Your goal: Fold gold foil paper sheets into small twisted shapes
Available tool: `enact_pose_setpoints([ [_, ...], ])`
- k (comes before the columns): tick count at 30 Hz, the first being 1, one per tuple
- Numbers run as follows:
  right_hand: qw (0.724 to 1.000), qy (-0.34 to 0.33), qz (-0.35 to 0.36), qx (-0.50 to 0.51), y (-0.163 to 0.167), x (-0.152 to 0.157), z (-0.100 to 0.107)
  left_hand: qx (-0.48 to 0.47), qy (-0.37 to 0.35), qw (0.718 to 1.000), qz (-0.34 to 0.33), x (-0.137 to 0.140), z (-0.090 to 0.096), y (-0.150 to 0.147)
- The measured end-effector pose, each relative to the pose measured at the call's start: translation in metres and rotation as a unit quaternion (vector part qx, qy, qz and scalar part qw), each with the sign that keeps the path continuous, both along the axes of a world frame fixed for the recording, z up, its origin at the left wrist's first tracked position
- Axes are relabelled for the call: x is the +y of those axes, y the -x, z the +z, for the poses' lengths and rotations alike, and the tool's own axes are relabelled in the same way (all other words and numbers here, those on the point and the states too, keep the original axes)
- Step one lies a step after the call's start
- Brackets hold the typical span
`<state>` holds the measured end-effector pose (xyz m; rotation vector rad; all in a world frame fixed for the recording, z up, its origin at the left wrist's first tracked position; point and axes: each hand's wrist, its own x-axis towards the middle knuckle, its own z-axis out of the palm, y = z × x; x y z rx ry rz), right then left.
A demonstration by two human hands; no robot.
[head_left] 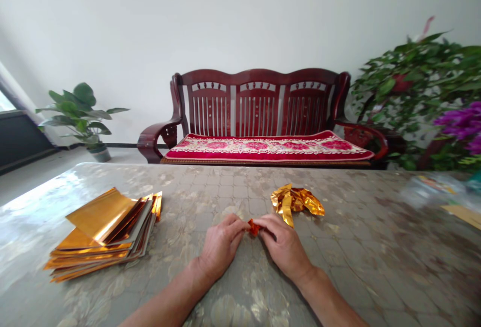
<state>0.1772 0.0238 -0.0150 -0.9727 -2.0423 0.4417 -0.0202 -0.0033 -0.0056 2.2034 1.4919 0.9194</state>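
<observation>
Between my two hands, just over the table, is a small crumpled piece of orange-gold foil paper (pixel 253 227). My left hand (pixel 222 241) pinches its left side with the fingertips. From the other side, my right hand (pixel 283 247) has its fingers closed on the same piece, covering part of it. Right behind my right hand lies some crinkled gold foil paper (pixel 296 200), loosely folded on the table. Off to the left is a fanned stack of flat gold foil sheets (pixel 101 217), apart from both hands.
The table (pixel 210 292) has a grey floral cover. Plastic bags (pixel 432 189) and a tan card (pixel 462 214) lie at its right edge. Beyond it stand a dark red wooden bench (pixel 255 74), a potted plant (pixel 80 116) on the left, and leafy plants (pixel 409 76) with purple flowers (pixel 460 121) on the right.
</observation>
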Motion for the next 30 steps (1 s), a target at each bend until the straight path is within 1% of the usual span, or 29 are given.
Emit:
enact_pose_setpoints([
  [5, 0.999, -0.015, 0.004, -0.041, -0.0027, 0.001, -0.0003, 0.054, -0.006, 0.998, 0.01, 0.0, -0.0024, 0.0001],
  [9, 0.997, -0.029, -0.003, -0.067, -0.0053, 0.0021, -0.0008, 0.066, -0.014, 0.998, 0.014, 0.0012, -0.0048, 0.0022],
  [14, 0.996, -0.028, -0.006, -0.084, -0.0064, 0.0036, 0.0016, 0.086, -0.023, 0.996, 0.02, 0.0028, -0.0039, 0.0022],
  [17, 0.997, -0.023, -0.004, -0.068, -0.0055, 0.0027, 0.0033, 0.083, -0.023, 0.996, 0.022, 0.0029, -0.003, 0.0015],
  [24, 1.0, -0.001, 0.0, 0.014, -0.0054, 0.0023, 0.0029, 0.046, -0.013, 0.998, 0.035, 0.0013, -0.001, 0.0027],
  [30, 1.0, 0.009, 0.002, 0.029, -0.0064, 0.0058, -0.0009, 0.041, -0.012, 0.998, 0.037, 0.0016, -0.0024, 0.0026],
])
